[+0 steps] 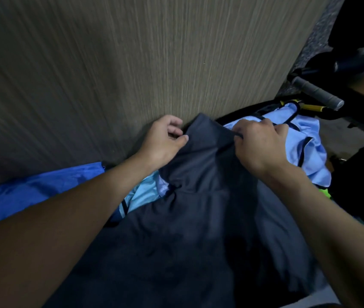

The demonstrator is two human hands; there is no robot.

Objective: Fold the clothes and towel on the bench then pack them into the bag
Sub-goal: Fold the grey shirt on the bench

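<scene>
Creased dark navy garment (198,218), soft folds

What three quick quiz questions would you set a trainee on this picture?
1. True or false: the left hand and the right hand both hold the dark garment.
2. What lies just beyond the right hand? A) light blue garment B) red towel C) white shoe
3. Fill in: the bright blue cloth lies on the person's ____ side.
Key: 1 true; 2 A; 3 left.
</scene>
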